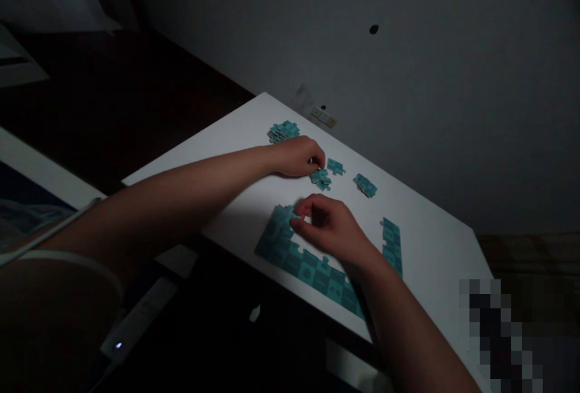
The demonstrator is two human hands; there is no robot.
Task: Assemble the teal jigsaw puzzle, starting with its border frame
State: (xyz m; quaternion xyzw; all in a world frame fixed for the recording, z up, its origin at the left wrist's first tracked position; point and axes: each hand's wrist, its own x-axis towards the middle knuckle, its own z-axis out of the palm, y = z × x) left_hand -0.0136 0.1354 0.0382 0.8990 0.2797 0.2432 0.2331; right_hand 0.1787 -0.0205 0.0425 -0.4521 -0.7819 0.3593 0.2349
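Note:
My left hand (299, 156) reaches across the white table (244, 133), its fingers pinched at the edge of a small stack of teal puzzle pieces (321, 180). Nearer to me, my right hand (330, 224) is half curled, thumb and forefinger a little apart, with nothing visible between them. Its fingertips are at the upper left part of a partly joined teal jigsaw puzzle (312, 269). The joined pieces form a border along the left and near sides, and a separate-looking strip (392, 245) runs up the right side. My right forearm hides the near right corner.
A larger heap of puzzle pieces (284, 131) lies beyond my left wrist. One loose piece (336, 167) and another small stack (365, 185) lie toward the wall (430, 109). A socket strip (323, 117) is on the wall. The room is dim.

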